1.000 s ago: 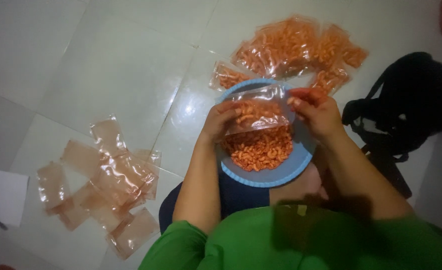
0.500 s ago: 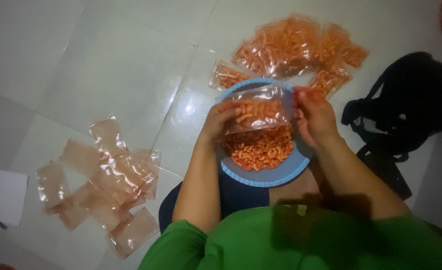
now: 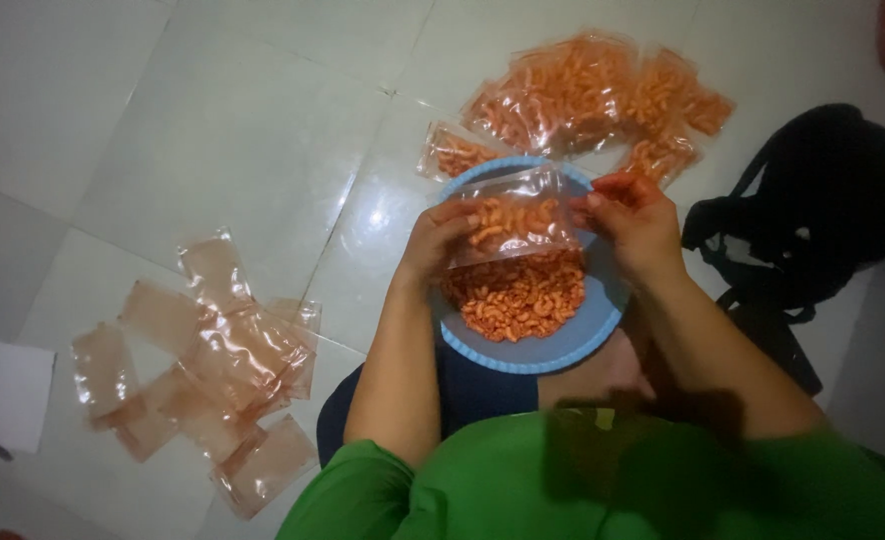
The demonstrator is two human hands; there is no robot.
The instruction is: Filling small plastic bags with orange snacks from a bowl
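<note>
Left hand [image 3: 441,240] & right hand [image 3: 635,222] each pinch a top corner of a clear bag [image 3: 515,225] w/ orange snacks, fingers pressed together, held right over the blue bowl [image 3: 563,350] on the lap, prob. so spills drop back in.

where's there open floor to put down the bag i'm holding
Bare tile lies between the empty bags at left and the filled bags beyond the blue bowl. It is crowded around those filled bags and by the black backpack at right.
</note>
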